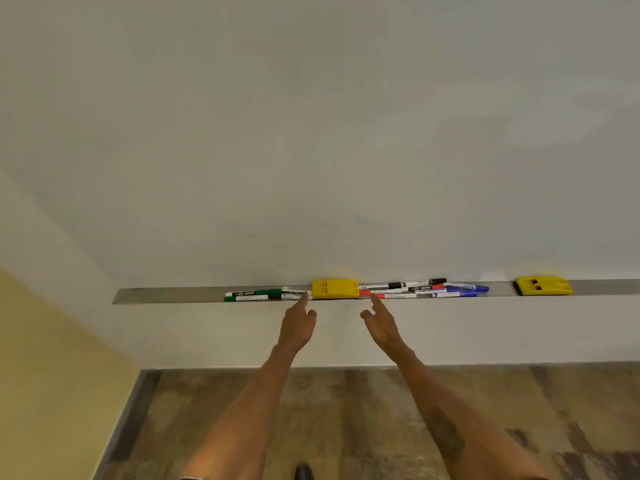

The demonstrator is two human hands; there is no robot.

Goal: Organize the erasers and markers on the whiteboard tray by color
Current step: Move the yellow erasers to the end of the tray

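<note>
White board surface (pixel 311 133) fills most of the view, with a long grey metal tray (pixel 166 295) running along its lower edge, a yellow wall (pixel 41 375) at the left and a wood-patterned floor (pixel 346 427) below.

Near the middle of the tray sits a yellow plastic eraser (pixel 335 289), flat on its base. A second yellow plastic eraser (pixel 542 285) lies well apart from it, toward the tray's right end. Just left of the middle eraser lie two green-capped white markers (pixel 256 295), one behind the other along the tray, with another white marker whose cap colour I cannot tell beside them. Right of the middle eraser is a loose heap: black-capped white markers (pixel 398 285) at the back edge, red-capped white markers (pixel 384 294) at the front, and blue-capped white markers (pixel 465 290) at the heap's right side, several crossing one another.

Both bare arms reach up toward the tray. The left hand (pixel 297 327) has its index finger stretched out, the tip at the tray's front edge by the ends of the markers just left of the middle eraser; it grips nothing. The right hand (pixel 381 323) likewise points with its index finger, the tip at the front edge by the nearest red-capped marker, other fingers loosely curled, holding nothing. Whether either fingertip actually touches a marker I cannot tell.
</note>
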